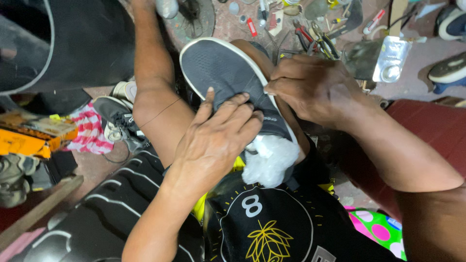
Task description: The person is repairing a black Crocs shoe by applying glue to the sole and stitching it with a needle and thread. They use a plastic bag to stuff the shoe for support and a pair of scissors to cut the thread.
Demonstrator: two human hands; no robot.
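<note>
Currently the grey shoe (228, 73) rests on the knee, braced there for support. Left hand (218, 140) presses its upper; right hand (310, 87) grips its right edge, steadying it.

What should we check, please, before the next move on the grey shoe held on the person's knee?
1. Left hand steadying the grey shoe: ok, fingers lie across its upper.
2. Right hand on the shoe's edge: ok, fingertips press by the white sole rim.
3. White plastic stuffing in the opening: ok, it bulges out.
4. Tool in either hand: cannot tell, none visible.
5. Pliers on the floor beyond the knee: ok.
</note>
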